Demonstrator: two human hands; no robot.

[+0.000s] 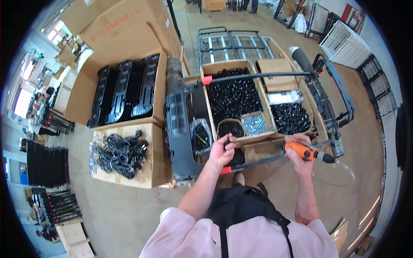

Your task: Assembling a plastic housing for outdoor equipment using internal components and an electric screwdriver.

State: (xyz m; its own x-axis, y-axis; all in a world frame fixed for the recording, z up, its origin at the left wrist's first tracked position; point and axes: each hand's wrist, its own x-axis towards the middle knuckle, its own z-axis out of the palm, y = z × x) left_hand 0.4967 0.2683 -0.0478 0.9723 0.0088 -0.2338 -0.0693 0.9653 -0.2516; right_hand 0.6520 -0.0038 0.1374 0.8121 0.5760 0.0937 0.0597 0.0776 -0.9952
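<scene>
Right hand [300, 148] wraps firmly around an orange-and-black handheld power driver [306, 152], its dark nose aimed to the right, near the right end of a dark grey frame with rounded corners [258, 76]. Left hand [222, 151] is curled, thumb and fingertips drawn together above the front of the bins; whether it grips some small dark piece I cannot tell.

That frame is what stands in the way — its far bar, with a bright red tab [207, 80] on it, crosses over an open cardboard bin of small glossy black parts [230, 94], while its near bar runs between the person and the bins. At the front of that bin sit a tub of silver screws [254, 124] and, beside it, one of tiny dark pieces [231, 128]. Just right lies a heap of rounded black caps [291, 118].

Farther left, a tall open cardboard carton [77, 92] holds long black moulded plastic panels [124, 88] — and in front of it, bundled black cables [120, 152] cover a lower cardboard box [159, 159].
</scene>
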